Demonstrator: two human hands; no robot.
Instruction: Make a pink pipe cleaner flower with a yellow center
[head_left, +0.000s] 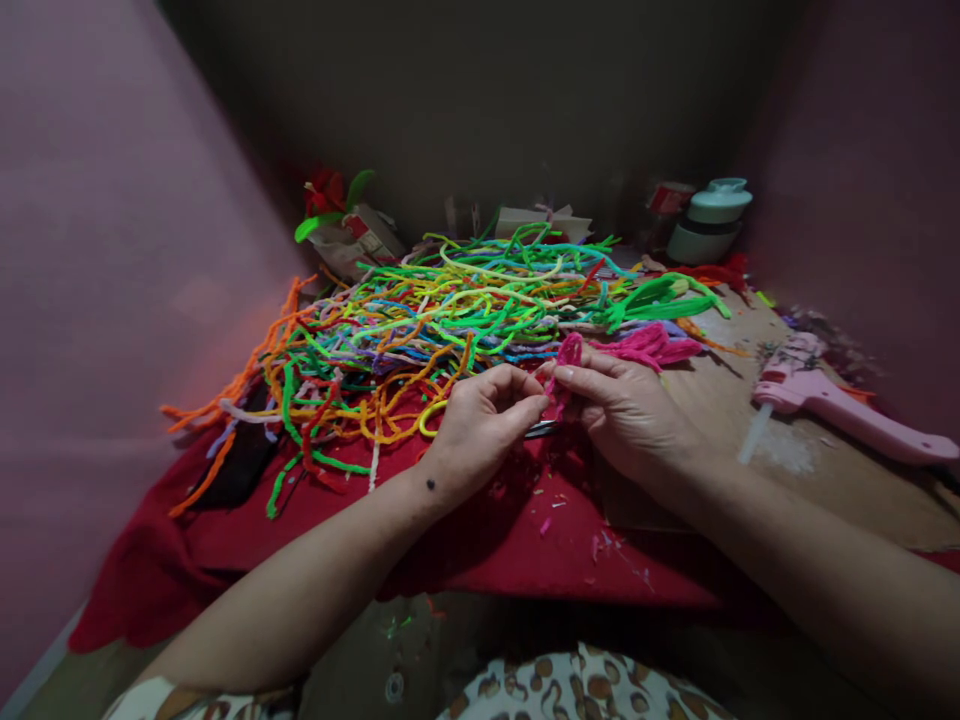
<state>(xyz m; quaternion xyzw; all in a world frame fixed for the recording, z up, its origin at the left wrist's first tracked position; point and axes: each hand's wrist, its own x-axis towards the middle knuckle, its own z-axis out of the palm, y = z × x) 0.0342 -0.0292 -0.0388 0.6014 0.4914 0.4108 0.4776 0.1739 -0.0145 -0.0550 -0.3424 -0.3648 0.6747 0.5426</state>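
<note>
Tangled coloured pipe cleaners [450, 310], red cloth [480, 545], pink glue gun [847, 412], perhaps stacked tubs [712, 215]

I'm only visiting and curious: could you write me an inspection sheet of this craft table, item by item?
Surface: red cloth laid over a brown tabletop.
Job's things: pink pipe cleaner piece, looped at the top, pinched between both hands.
Clutter: tangle of coloured pipe cleaners; heap of pink pieces; pink glue gun; fluff trimmings on the cloth.
Hands: left hand and right hand, fingers closed on the pink pipe cleaner piece.
Cables: nothing seen.
Surroundings: pink wall on the left; red flower and stacked tubs at the back.
</note>
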